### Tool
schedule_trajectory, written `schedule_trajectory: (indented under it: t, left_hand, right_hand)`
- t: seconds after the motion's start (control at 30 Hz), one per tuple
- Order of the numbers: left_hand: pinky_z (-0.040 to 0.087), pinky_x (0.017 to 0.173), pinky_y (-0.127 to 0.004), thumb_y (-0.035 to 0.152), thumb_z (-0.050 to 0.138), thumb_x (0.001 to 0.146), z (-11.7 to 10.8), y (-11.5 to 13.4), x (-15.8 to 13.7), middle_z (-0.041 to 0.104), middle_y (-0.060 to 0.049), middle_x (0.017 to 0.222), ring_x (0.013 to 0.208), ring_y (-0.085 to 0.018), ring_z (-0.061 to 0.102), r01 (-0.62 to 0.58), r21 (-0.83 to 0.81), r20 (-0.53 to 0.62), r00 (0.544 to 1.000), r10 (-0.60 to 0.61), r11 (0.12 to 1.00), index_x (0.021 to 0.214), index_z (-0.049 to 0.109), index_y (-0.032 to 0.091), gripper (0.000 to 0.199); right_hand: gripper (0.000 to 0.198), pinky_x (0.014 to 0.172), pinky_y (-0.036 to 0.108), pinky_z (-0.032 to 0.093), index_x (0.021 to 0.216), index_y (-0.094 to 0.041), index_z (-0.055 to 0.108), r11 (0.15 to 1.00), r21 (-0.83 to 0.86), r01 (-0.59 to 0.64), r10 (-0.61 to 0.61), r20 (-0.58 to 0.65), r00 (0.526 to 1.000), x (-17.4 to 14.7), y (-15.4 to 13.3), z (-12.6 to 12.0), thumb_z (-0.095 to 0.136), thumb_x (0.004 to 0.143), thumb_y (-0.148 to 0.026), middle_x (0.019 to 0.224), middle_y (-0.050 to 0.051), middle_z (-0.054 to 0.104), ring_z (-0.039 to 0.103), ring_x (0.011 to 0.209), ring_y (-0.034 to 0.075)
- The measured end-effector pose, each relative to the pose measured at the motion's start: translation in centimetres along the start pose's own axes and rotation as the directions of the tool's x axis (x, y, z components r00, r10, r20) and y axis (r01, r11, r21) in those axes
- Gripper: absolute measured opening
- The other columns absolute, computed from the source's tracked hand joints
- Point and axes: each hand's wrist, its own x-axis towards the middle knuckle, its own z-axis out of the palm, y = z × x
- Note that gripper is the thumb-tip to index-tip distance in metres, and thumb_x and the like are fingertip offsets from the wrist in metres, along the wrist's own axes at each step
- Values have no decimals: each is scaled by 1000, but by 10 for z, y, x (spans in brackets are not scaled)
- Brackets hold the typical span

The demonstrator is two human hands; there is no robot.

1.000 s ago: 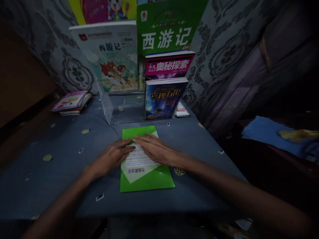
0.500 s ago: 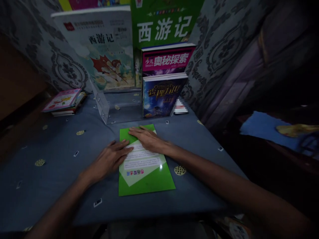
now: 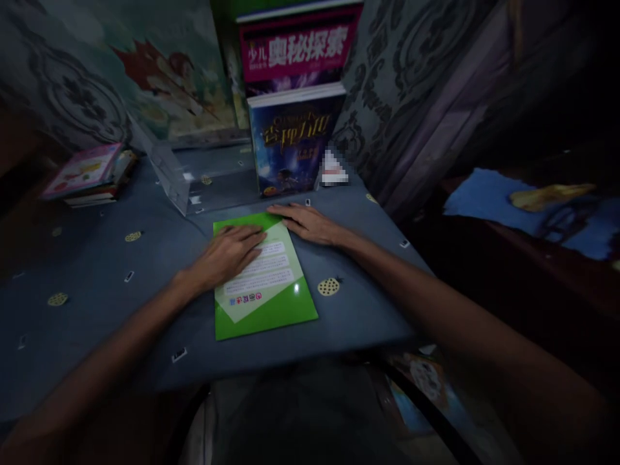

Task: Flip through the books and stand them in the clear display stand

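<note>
A thin green book [image 3: 266, 316] lies flat on the table, its printed cover with a pale slanted panel facing up and the text upside down to me. My left hand [image 3: 235, 248] rests palm down on its upper left part, fingers stretched out over the cover. At the book's top right corner lies my right hand [image 3: 310, 225], fingers extended, the fingertips on or just by the upper edge. Neither hand grips anything. Part of the cover is hidden under the left hand.
Behind the green book stand a dark blue book [image 3: 293, 145] and a magenta book [image 3: 300, 51]. A clear acrylic stand [image 3: 169, 174] is left of them, before a large illustrated book [image 3: 169, 77]. A small stack of books [image 3: 90, 171] lies at far left on the patterned tablecloth [image 3: 159, 297].
The camera has tilted down. My left hand has moved further up over the cover, and my right hand has shifted right, from the cover to its top right corner. The book stays flat.
</note>
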Motion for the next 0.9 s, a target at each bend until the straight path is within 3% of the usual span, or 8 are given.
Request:
schedule_trajectory:
  t: [0.13, 0.33, 0.5, 0.63, 0.7, 0.77, 0.9]
  left_hand:
    - [32, 118, -57, 31, 34, 107, 10, 20, 18, 51, -12, 155, 147, -29, 43, -102, -100, 64, 992, 109, 990, 146, 53, 21, 44]
    - [22, 124, -55, 11, 36, 98, 3, 76, -24, 51, -4, 156, 150, -24, 38, -278, -210, 191, 929, 318, 937, 149, 47, 27, 55]
    - [21, 125, -56, 4, 39, 93, 0, 91, -38, 50, -3, 157, 151, -24, 36, -280, -238, 209, 920, 331, 930, 150, 47, 28, 62]
    - [42, 115, -46, 13, 39, 98, -5, 53, -24, 59, -5, 149, 137, -23, 54, -260, -279, 118, 946, 301, 924, 139, 59, 28, 48]
    - [51, 107, -45, 20, 39, 101, -8, 20, -17, 65, -10, 139, 127, -25, 62, -101, -225, 22, 994, 109, 969, 137, 61, 21, 42]
    - [54, 102, -47, 20, 39, 100, -9, -14, -15, 68, -14, 132, 118, -27, 66, 103, -137, -69, 991, -114, 985, 132, 63, 14, 41]
    - [50, 107, -47, 22, 42, 98, 1, -55, -20, 69, -10, 130, 121, -25, 64, 126, -137, -136, 980, -144, 983, 125, 68, 16, 38]
  right_hand:
    - [54, 125, 57, 23, 158, -19, 35, 1000, -11, 8, -8, 7, 1000, -1, 4, 3, 36, 105, -31, 161, 10, 43, 39, 149, 25]
    - [57, 124, 55, 23, 158, -18, 33, 1000, -31, 6, -6, 7, 1000, -3, 7, 4, 38, 106, -39, 163, 11, 40, 37, 149, 27]
    - [57, 124, 56, 23, 158, -16, 34, 999, -40, -5, 5, -1, 1000, -2, 5, 6, 40, 105, -37, 163, 11, 40, 37, 150, 28]
    - [53, 124, 57, 25, 156, -21, 38, 998, -44, 34, -34, -3, 999, -3, 5, 7, 40, 105, -34, 163, 8, 41, 36, 151, 27]
    - [49, 123, 57, 28, 152, -21, 45, 996, -79, 38, -39, -8, 999, -3, 2, 6, 41, 105, -32, 161, 8, 44, 37, 150, 27]
    - [44, 122, 57, 30, 144, -18, 55, 989, -143, 31, -36, -30, 999, -2, -6, 6, 42, 104, -28, 156, 11, 50, 41, 148, 30]
    - [35, 117, 57, 38, 127, -18, 68, 975, -198, 101, -109, -29, 994, 6, -50, 20, 43, 103, -21, 145, 11, 61, 51, 139, 31]
